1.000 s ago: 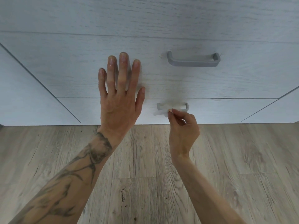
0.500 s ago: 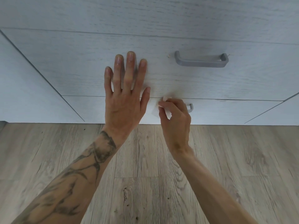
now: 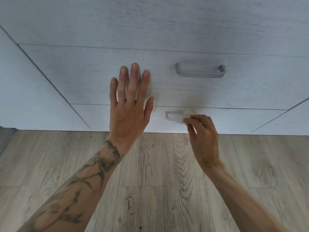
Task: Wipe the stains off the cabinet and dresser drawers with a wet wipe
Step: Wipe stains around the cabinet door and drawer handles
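A pale grey wood-grain dresser fills the upper half of the head view. My left hand (image 3: pixel 128 106) lies flat with straight fingers against the middle drawer front (image 3: pixel 250 91), left of its grey handle (image 3: pixel 199 72). Below it is the bottom drawer (image 3: pixel 234 120). My right hand (image 3: pixel 203 131) pinches a white wet wipe (image 3: pixel 178 118) against the bottom drawer's small handle (image 3: pixel 168 114). The wipe and fingers cover the right part of that handle.
Wood-look plank flooring (image 3: pixel 150 181) runs from the dresser's base toward me. The dresser's side panels angle away at left (image 3: pixel 25 97) and right (image 3: pixel 297 119). The top drawer front (image 3: pixel 150 22) spans the upper edge.
My right hand with the wipe moved right along the bottom drawer's handle, uncovering its left end. My left hand stayed flat on the middle drawer.
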A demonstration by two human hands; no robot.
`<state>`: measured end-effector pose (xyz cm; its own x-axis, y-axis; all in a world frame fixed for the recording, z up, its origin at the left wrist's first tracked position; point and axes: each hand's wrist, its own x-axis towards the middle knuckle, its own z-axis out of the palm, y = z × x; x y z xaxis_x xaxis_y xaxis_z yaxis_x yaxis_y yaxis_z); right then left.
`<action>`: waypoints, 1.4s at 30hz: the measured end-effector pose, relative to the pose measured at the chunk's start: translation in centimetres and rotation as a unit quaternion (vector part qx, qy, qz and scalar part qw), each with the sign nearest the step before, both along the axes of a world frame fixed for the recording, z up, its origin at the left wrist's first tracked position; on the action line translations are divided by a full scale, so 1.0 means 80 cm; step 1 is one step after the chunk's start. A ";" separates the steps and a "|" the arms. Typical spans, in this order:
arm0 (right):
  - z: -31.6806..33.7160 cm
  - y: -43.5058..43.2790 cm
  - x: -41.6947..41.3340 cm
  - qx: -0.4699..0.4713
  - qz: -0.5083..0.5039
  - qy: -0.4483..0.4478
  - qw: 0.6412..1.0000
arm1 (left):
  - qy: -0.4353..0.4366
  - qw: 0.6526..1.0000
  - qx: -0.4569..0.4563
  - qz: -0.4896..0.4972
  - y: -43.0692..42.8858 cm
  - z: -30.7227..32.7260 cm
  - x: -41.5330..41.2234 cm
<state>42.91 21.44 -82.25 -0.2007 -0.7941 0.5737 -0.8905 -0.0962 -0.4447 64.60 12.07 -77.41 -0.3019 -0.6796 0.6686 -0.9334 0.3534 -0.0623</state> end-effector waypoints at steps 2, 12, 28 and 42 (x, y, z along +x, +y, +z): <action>0.013 0.012 -0.013 -0.007 -0.031 -0.028 0.999 | 0.001 1.000 0.017 -0.009 0.008 0.006 0.001; 0.140 -0.008 0.078 -0.039 0.135 -0.164 0.977 | -0.042 0.996 0.075 -0.021 0.061 0.103 0.094; 0.428 -0.076 0.377 -0.154 0.287 -0.202 0.924 | 0.015 0.992 -0.017 0.121 0.048 0.335 0.408; 0.655 -0.082 0.496 -0.250 0.154 -0.207 0.933 | 0.077 0.989 -0.122 -0.027 -0.080 0.561 0.504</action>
<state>82.58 14.92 -29.83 -0.2928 -0.5053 0.8118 -0.5481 -0.6069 -0.5755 104.96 5.71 -32.51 -0.2156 -0.4774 0.8518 -0.9185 0.3954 -0.0108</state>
